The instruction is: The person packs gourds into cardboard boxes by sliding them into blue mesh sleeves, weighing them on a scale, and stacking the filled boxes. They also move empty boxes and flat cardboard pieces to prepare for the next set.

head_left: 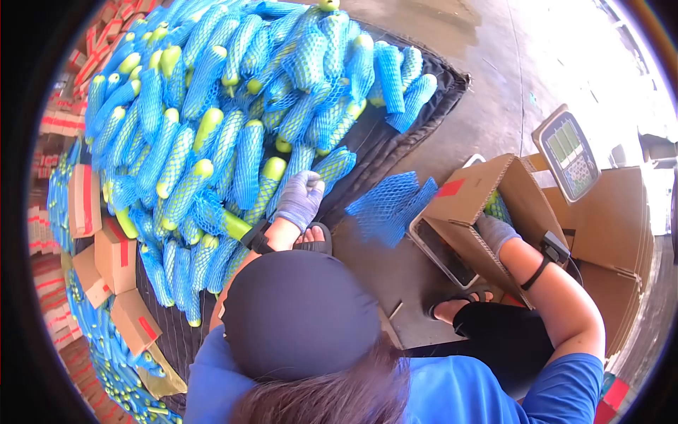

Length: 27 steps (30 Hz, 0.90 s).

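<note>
My left hand (300, 199), in a grey glove, is over the near edge of a large pile of long green gourds (248, 164) in blue mesh sleeves. Its fingers are curled in and I see nothing in them. My right hand (496, 232), also gloved, reaches into an open cardboard box (462, 199) tilted on its side. Its fingers are hidden behind the box wall. A netted green gourd (498, 207) lies inside the box, just beyond that hand.
The box rests on a scale (445, 253), with its display (568, 154) standing behind. Loose blue mesh sleeves (390, 205) lie on the floor. More cardboard boxes (113, 258) stand left, and a large open carton (613, 226) right. A dark quilted mat (443, 88) lies under the pile.
</note>
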{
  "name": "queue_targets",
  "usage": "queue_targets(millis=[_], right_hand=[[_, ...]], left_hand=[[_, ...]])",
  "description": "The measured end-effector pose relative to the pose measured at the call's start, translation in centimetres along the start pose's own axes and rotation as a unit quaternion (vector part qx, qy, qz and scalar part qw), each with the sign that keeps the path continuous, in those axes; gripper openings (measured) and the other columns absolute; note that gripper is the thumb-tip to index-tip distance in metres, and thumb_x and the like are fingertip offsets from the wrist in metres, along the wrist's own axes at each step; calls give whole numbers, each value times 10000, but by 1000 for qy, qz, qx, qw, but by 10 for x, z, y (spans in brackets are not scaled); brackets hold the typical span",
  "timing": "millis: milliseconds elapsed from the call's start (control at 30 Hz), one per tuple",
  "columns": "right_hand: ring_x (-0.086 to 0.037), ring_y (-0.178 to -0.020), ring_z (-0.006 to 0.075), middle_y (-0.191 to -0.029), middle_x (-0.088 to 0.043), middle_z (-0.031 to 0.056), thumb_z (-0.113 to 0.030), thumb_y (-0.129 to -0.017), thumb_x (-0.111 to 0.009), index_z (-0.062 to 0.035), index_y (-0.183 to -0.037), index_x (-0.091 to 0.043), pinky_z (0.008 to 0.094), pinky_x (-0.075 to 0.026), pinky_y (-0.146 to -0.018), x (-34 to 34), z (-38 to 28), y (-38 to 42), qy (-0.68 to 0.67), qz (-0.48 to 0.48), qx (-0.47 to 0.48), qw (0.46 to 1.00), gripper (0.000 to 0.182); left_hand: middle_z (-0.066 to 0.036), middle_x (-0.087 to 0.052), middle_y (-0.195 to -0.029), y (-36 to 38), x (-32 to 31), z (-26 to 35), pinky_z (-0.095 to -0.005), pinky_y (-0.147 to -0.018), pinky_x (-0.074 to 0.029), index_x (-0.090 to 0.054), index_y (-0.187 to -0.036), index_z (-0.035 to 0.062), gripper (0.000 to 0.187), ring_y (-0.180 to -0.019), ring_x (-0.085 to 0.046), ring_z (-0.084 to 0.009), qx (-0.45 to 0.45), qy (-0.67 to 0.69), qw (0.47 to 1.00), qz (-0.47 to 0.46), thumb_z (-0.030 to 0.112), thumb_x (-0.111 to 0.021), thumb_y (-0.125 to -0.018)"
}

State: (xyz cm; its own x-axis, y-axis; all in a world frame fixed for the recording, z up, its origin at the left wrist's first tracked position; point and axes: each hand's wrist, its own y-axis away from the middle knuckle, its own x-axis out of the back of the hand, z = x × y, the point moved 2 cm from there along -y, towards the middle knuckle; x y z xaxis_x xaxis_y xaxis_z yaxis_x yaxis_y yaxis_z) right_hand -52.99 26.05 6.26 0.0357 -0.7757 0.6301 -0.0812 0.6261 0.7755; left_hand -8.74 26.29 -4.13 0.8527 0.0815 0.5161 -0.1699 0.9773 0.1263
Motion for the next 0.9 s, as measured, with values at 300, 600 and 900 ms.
queue_targets(millis=[300, 600, 900], right_hand=[[-607, -1177, 322, -1240, -641, 203, -188, -900, -607, -52, -1400, -478, 420, -448, -1021, -16, 20, -30, 33, -17, -12, 999, 534], [-570, -1184, 219, -1240, -641, 60, -194, -911, -621, -91, -1376, -500, 402, -394, -1069, 36, 12, 40, -93, -146, 58, 983, 492], [-611, -1098, 216, -1222, -582, 90, -264, -720, -827, -48, -1428, -389, 410, -522, -967, 141, 52, 177, -524, 283, 207, 776, 860]], left_hand=[[-197, -670, -1080, -15, 68, -68, -435, -923, -492, -639, -1131, 21, 439, -1022, -637, -365, 67, -178, 959, 211, 272, -771, -797], [-180, -673, -1127, 0, 105, -119, -395, -920, -507, -640, -1140, 17, 388, -1040, -654, -313, 132, -85, 968, 195, 239, -750, -841], [-205, -607, -1249, 53, 63, -93, -436, -1003, -469, -551, -1327, 55, 551, -1151, -593, -367, 50, -370, 926, -55, 301, -691, -854]])
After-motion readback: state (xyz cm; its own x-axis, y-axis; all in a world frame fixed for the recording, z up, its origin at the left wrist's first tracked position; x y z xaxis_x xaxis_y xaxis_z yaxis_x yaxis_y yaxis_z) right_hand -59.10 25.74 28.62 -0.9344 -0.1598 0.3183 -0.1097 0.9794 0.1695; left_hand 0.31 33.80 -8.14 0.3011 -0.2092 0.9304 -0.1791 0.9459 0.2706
